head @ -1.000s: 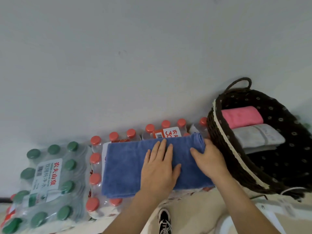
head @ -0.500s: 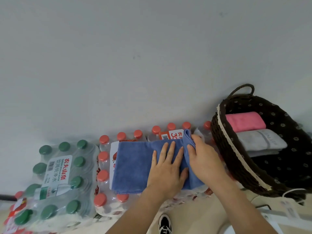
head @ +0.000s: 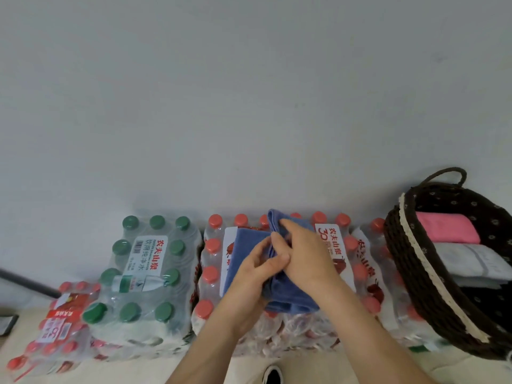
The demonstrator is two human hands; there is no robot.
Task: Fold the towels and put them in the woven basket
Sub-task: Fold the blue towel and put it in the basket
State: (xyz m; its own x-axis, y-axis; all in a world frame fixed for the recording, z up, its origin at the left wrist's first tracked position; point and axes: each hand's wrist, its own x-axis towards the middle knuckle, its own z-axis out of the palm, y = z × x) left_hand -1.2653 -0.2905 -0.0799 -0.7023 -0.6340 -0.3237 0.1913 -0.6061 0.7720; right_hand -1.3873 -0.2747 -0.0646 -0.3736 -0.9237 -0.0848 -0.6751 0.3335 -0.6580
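Note:
A blue towel [head: 243,253] lies on a pack of red-capped water bottles [head: 213,273], its right part lifted and folded over toward the left. My right hand [head: 304,253] grips that raised fold, one corner of the cloth sticking up above the fingers. My left hand [head: 257,273] holds the towel's middle, right under the fold. The dark woven basket [head: 410,273] stands at the right, tilted toward me, with a folded pink towel [head: 448,228] and a folded grey towel [head: 471,261] inside.
A pack of green-capped bottles [head: 146,273] sits left of the towel, and a smaller red-capped pack [head: 58,328] lies at the far left. More red-capped bottles [head: 371,273] stand between towel and basket. A plain wall rises behind. My shoe [head: 273,375] shows at the bottom.
My right hand has lifted the towel's right end and carried it left over the middle. My left hand went from lying flat on the cloth to gripping it. The view shifted, scene moving right.

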